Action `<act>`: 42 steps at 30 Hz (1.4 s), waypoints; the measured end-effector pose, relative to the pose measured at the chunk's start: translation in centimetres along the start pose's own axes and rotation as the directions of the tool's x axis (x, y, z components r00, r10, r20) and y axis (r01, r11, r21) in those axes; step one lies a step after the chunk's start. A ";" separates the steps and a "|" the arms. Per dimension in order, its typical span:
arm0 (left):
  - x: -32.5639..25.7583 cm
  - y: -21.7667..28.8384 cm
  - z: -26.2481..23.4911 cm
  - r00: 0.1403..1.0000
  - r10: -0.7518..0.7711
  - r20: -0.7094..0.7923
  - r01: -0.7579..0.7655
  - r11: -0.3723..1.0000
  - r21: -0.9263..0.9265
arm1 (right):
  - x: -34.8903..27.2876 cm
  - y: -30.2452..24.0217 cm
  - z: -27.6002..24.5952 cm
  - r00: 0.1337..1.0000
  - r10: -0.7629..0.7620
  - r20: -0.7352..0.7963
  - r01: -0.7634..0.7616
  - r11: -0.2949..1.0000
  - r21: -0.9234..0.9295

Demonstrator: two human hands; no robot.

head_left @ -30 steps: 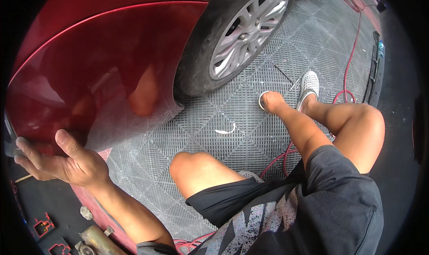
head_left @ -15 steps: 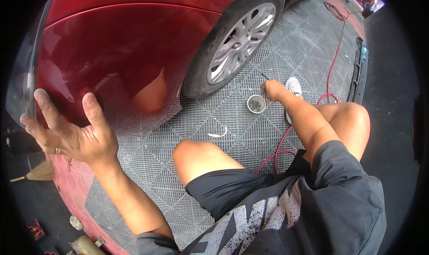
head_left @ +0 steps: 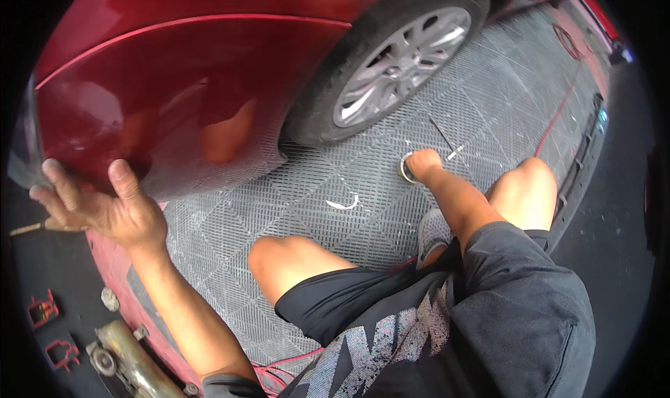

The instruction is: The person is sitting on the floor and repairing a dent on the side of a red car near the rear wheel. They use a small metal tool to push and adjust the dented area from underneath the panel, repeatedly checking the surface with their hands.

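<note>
One hand (head_left: 423, 166) (the right) is at a pale-rimmed cup (head_left: 404, 170).

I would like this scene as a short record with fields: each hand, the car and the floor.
Left hand: fingers spread, at the lower part of the glossy red car panel; contact unclear
Right hand: at the small pale round-rimmed object, partly covering it; grip unclear
Car wheel: silver spoked rim, black rubber tyre
Floor: grey grid tiles
On floor: curved white strip; thin dark rod
</note>
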State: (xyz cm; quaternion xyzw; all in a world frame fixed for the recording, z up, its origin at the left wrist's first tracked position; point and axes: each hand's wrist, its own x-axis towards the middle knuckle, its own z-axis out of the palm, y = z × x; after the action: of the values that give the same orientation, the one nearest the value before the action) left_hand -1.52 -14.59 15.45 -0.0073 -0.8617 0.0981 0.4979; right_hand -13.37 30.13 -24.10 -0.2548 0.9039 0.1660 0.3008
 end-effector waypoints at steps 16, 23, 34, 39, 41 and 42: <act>0.6 0.9 -0.5 0.991 -0.033 0.126 0.049 0.991 -0.127 | 3.3 1.2 0.3 0.970 -0.217 0.113 0.232 0.962 -0.144; 0.5 1.8 -1.7 0.978 -0.109 0.176 0.120 0.991 -0.058 | 1.8 0.9 -0.8 0.966 -0.250 0.058 0.256 0.960 -0.117; 0.5 1.6 -2.0 0.963 -0.132 0.234 0.124 0.991 0.050 | 3.5 0.5 -1.2 0.945 -0.314 -0.094 0.318 0.948 0.030; 0.7 1.4 -2.6 0.957 -0.116 0.267 0.098 0.992 0.081 | 4.6 -0.3 -1.2 0.944 -0.293 -0.153 0.300 0.954 0.024; 0.6 1.1 -2.8 0.953 -0.113 0.281 0.088 0.991 0.099 | 4.7 -0.4 -1.4 0.944 -0.280 -0.172 0.295 0.953 0.069; 0.5 1.0 -2.8 0.952 -0.109 0.287 0.081 0.991 0.109 | 4.9 -0.3 -1.5 0.946 -0.279 -0.168 0.295 0.952 0.081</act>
State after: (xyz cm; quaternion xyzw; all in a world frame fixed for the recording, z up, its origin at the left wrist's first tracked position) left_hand 0.56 -13.13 17.08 0.0726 -0.9194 0.1153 0.3689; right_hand -17.28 27.42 -26.06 -0.3796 0.8852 0.0527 0.2637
